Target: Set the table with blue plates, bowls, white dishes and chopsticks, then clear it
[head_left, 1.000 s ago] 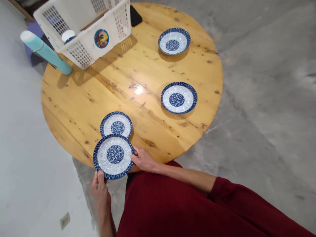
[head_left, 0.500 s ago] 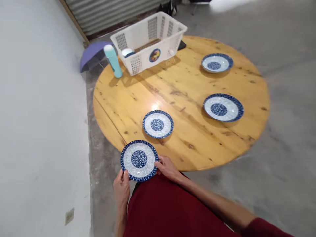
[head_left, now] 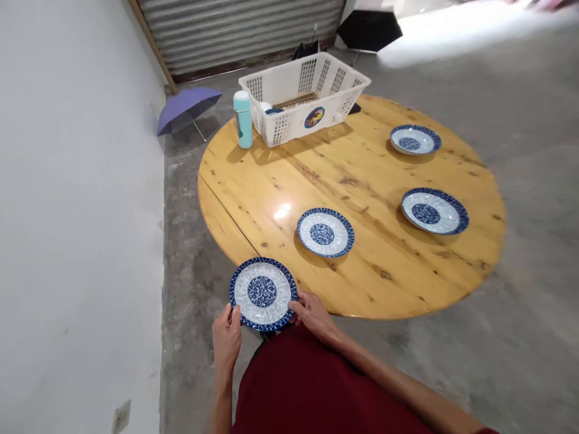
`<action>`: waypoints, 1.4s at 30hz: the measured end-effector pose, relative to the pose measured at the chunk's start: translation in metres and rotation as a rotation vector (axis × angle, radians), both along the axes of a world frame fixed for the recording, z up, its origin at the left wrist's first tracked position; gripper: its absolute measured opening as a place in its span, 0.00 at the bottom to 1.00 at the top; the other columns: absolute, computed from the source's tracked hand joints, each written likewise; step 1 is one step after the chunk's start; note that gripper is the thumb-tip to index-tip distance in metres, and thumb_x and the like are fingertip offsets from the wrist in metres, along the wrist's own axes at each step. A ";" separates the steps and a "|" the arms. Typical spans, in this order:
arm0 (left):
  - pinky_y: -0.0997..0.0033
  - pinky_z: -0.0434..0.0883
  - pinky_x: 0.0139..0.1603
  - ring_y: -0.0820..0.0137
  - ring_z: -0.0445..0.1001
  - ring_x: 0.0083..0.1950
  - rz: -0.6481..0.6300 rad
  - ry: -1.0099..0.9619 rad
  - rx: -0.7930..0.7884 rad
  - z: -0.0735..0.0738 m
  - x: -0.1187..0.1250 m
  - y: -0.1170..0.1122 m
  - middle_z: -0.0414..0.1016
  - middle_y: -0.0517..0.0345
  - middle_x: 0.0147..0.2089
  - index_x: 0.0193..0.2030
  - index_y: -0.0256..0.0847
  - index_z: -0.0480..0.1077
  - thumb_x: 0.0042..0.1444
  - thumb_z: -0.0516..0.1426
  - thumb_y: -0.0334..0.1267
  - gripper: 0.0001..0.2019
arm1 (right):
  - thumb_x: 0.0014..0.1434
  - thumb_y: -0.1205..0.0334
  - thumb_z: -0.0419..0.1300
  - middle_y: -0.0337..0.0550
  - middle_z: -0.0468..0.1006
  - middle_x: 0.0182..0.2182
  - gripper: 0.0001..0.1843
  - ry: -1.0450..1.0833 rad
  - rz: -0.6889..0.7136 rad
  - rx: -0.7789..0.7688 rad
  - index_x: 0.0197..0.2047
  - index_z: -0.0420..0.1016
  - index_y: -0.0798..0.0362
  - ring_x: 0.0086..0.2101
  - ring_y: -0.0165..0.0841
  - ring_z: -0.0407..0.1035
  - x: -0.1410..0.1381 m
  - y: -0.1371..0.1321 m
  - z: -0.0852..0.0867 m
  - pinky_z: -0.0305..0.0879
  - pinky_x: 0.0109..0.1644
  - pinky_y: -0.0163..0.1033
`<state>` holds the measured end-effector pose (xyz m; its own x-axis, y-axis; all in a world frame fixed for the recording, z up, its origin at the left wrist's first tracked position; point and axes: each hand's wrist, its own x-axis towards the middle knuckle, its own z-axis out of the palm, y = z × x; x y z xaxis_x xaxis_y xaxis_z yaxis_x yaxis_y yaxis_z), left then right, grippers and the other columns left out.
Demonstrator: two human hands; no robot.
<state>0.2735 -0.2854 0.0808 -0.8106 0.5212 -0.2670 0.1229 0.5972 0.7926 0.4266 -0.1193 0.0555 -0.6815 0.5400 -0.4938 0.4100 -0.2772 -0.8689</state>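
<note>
A blue-and-white plate (head_left: 262, 292) is held up at the near left edge of the round wooden table (head_left: 253, 193). My left hand (head_left: 227, 334) grips its lower left rim, thumb on top. My right hand (head_left: 314, 314) pinches the right side of the rim; the fingers underneath are mostly hidden. Just beyond, on the table, lies a second plate (head_left: 325, 232) with the same pattern. Two more patterned plates rest on the right side, one nearer (head_left: 435, 211) and one farther back (head_left: 415, 140).
At the back of the table stands a white plastic basket (head_left: 294, 128) with a few items inside. Beside it is an upright light-blue bottle (head_left: 243, 120). A purple umbrella (head_left: 185, 108) and a black umbrella (head_left: 370, 30) lie open on the floor. A white wall (head_left: 81, 211) rises at left.
The view has swung left and up, so the table and its contents sit farther right and the black umbrella shows. Both hands still hold the same plate near the table edge.
</note>
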 end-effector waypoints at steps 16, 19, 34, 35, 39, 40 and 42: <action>0.74 0.59 0.32 0.71 0.61 0.29 -0.068 0.013 -0.002 0.008 -0.096 0.099 0.61 0.64 0.24 0.23 0.42 0.62 0.56 0.51 0.53 0.18 | 0.53 0.48 0.55 0.41 0.76 0.22 0.13 0.005 -0.143 0.045 0.29 0.67 0.49 0.24 0.39 0.74 -0.076 0.064 -0.005 0.68 0.27 0.39; 0.74 0.56 0.30 0.73 0.58 0.27 -0.122 0.073 0.001 0.000 -0.129 0.128 0.56 0.65 0.22 0.21 0.42 0.58 0.56 0.51 0.52 0.19 | 0.53 0.48 0.56 0.42 0.76 0.22 0.13 0.000 -0.207 0.056 0.29 0.66 0.49 0.24 0.41 0.75 -0.101 0.082 -0.011 0.69 0.27 0.41; 0.72 0.49 0.29 0.74 0.53 0.27 -0.467 0.159 0.074 -0.040 -0.335 0.300 0.49 0.65 0.22 0.21 0.42 0.54 0.55 0.52 0.45 0.17 | 0.54 0.59 0.58 0.38 0.75 0.20 0.06 0.045 -0.748 0.022 0.32 0.69 0.53 0.22 0.34 0.74 -0.282 0.158 -0.041 0.68 0.23 0.33; 0.72 0.49 0.29 0.73 0.53 0.27 -0.484 0.160 0.072 -0.042 -0.344 0.307 0.50 0.65 0.22 0.21 0.42 0.54 0.55 0.52 0.45 0.16 | 0.54 0.59 0.58 0.38 0.76 0.20 0.06 0.050 -0.774 0.015 0.32 0.69 0.53 0.22 0.34 0.75 -0.290 0.160 -0.042 0.68 0.23 0.32; 0.72 0.50 0.29 0.73 0.55 0.27 -0.524 0.166 0.064 -0.051 -0.367 0.329 0.51 0.64 0.21 0.20 0.42 0.55 0.56 0.53 0.45 0.17 | 0.56 0.60 0.57 0.39 0.77 0.22 0.06 0.053 -0.820 0.014 0.33 0.69 0.54 0.22 0.32 0.75 -0.313 0.163 -0.048 0.68 0.23 0.31; 0.72 0.51 0.29 0.73 0.55 0.27 -0.530 0.166 0.061 -0.053 -0.371 0.333 0.51 0.64 0.21 0.20 0.42 0.55 0.56 0.53 0.45 0.17 | 0.56 0.60 0.57 0.40 0.77 0.22 0.06 0.050 -0.821 0.018 0.33 0.69 0.54 0.22 0.32 0.75 -0.317 0.164 -0.049 0.69 0.23 0.31; 0.72 0.51 0.29 0.73 0.54 0.27 -0.539 0.164 0.059 -0.057 -0.379 0.340 0.51 0.64 0.21 0.20 0.42 0.55 0.56 0.53 0.45 0.18 | 0.57 0.60 0.57 0.41 0.78 0.23 0.06 0.044 -0.821 0.030 0.34 0.69 0.54 0.22 0.32 0.75 -0.324 0.166 -0.051 0.69 0.23 0.31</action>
<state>-0.1053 0.0547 0.0239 -0.4543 0.8831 -0.1174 0.5228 0.3710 0.7675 0.1030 0.0466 0.0047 -0.0825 0.8877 -0.4530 0.0521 -0.4501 -0.8915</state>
